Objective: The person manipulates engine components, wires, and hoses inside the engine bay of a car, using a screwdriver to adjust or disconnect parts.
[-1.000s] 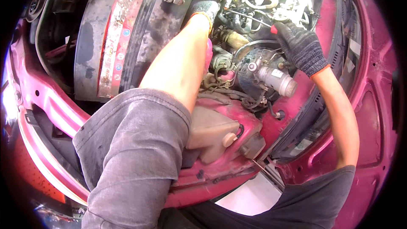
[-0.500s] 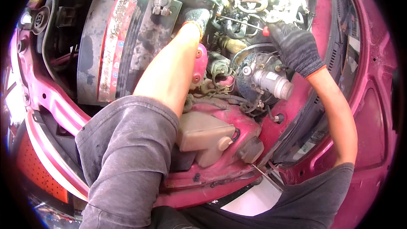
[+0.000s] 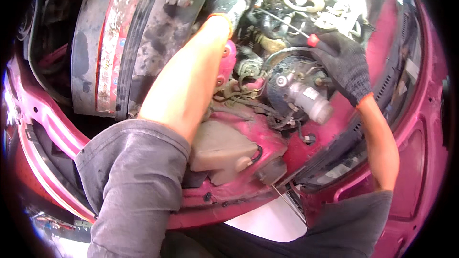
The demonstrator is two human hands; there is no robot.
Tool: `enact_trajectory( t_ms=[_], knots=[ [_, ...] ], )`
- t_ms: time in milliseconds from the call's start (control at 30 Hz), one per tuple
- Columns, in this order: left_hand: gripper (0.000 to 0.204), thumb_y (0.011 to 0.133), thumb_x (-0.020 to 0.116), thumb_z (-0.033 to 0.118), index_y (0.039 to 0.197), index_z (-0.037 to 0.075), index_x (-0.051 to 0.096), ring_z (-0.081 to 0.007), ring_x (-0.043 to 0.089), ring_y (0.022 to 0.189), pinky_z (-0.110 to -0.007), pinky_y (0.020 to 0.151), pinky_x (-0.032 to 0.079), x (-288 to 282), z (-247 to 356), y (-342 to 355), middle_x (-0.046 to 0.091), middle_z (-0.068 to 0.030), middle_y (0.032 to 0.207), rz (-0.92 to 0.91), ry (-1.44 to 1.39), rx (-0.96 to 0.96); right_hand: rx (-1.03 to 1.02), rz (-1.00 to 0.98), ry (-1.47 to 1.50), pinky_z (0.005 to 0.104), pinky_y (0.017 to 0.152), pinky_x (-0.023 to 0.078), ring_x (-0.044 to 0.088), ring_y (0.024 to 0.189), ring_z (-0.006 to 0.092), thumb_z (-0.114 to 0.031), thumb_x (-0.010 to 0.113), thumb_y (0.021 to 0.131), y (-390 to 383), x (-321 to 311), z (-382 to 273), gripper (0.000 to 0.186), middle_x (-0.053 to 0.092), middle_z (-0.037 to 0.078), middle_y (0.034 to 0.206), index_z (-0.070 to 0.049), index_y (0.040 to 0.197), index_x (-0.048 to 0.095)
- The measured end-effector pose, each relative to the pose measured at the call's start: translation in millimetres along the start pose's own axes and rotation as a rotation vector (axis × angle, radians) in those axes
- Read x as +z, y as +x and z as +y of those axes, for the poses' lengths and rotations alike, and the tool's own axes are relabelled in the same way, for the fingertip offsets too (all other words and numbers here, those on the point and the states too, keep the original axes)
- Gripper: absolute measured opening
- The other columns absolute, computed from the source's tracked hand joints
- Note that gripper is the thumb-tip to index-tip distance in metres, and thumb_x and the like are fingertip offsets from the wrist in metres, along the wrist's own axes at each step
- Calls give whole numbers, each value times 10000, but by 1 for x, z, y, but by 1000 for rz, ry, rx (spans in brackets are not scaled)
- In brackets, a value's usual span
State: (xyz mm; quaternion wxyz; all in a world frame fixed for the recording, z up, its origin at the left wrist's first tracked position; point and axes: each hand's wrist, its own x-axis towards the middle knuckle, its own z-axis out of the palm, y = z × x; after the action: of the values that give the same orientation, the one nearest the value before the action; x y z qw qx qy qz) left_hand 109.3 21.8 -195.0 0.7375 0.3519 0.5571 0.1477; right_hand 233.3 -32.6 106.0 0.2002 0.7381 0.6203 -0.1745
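Note:
My right hand (image 3: 342,62), in a dark knit glove, grips a screwdriver with a red and black handle (image 3: 314,40). Its metal shaft reaches up and left into pale hoses and pipes (image 3: 299,0) in the engine bay. My left hand (image 3: 228,12), in a grey glove, reaches down beside the battery (image 3: 169,43), its fingers hidden and blurred. Below the right hand sit a round black housing (image 3: 279,91) and a silver cylinder (image 3: 311,100) with fittings. A pink bracket (image 3: 224,69) shows beside my left forearm.
The pink car body (image 3: 57,134) curves round the bay at left and below. A translucent plastic tank (image 3: 220,153) sits near the lower middle. A dark vented trim (image 3: 363,114) and a pink raised panel (image 3: 413,172) line the right side.
The whole view has shifted and blurred slightly. The screwdriver and my right hand sit lower and farther right in the picture than half a second ago, the screwdriver still gripped.

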Motion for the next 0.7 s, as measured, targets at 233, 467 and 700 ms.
enact_trajectory(
  t_ms=[233, 467, 700],
  knots=[
    [202, 895, 502, 147, 911, 29, 665, -187, 595, 740, -334, 653, 487, 0, -38, 17, 647, -114, 872, 24, 122, 120, -534, 149, -545, 392, 646, 512, 627, 816, 254, -228, 555, 846, 6, 18, 15, 198, 636, 100, 861, -99, 966, 645],
    [178, 904, 480, 119, 908, 64, 649, -171, 591, 695, -324, 600, 489, 30, -17, -3, 625, -80, 844, -79, -2, 30, -549, -49, -386, 398, 651, 535, 641, 760, 279, -175, 566, 835, -14, -11, 36, 319, 621, 151, 892, 27, 1083, 575],
    [174, 913, 459, 91, 905, 99, 632, -156, 587, 650, -315, 547, 492, 8, -32, 6, 602, -46, 817, -25, -153, -11, -629, 224, -454, 423, 519, 468, 611, 685, 274, -201, 504, 858, -10, 7, 31, 418, 635, 150, 920, -10, 1222, 576]
  ],
)
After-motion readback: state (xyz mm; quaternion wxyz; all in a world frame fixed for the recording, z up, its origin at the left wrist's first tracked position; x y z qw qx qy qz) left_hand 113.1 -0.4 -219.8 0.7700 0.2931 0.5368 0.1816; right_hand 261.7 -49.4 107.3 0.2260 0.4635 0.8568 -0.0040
